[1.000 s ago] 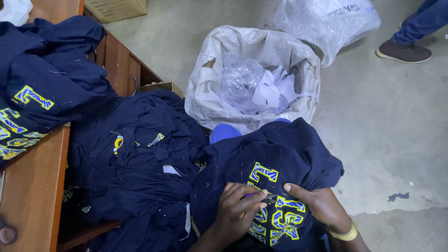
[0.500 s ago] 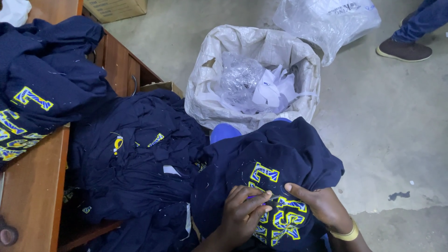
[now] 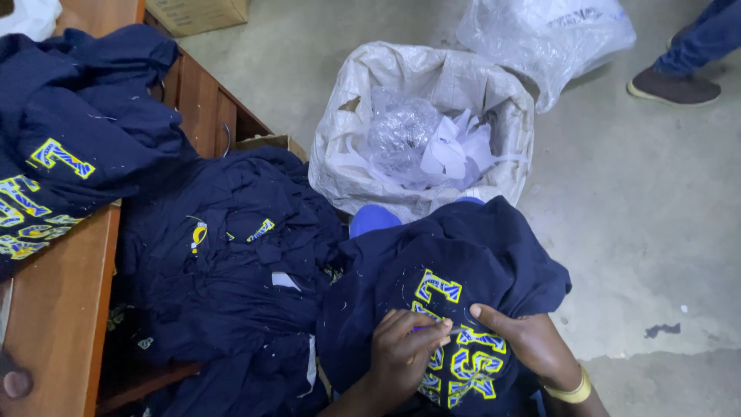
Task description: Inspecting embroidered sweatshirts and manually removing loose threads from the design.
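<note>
**Navy garment worked on the lap, both hands at the lettering**

Navy cloth with yellow-and-blue stitched lettering, the garment [image 3: 455, 270], is draped over the lap at the lower middle of the view. The left hand [image 3: 405, 359] is curled on the lettering, its fingertips pressed together on something thin and purplish; what it is cannot be told. The right hand [image 3: 525, 344] is laid flat-ish on the cloth just beside it, thumb stretched toward the left fingertips, the fabric held down under it. A yellow band [image 3: 570, 392] is seen at the right wrist.

To the left, a heap of like navy garments [image 3: 231, 286] is piled low beside the lap. More of them [image 3: 77, 139] are stacked on a wooden bench [image 3: 54, 324] at the far left. Just beyond the lap garment, a white woven sack [image 3: 347, 139] is stood open, filled with clear plastic wrap and white paper strips [image 3: 432, 143]. A clear plastic bag [image 3: 540, 35] is lying on the concrete floor [image 3: 641, 216] behind it. Another person's shoe [image 3: 671, 86] is noted at the upper right.
</note>
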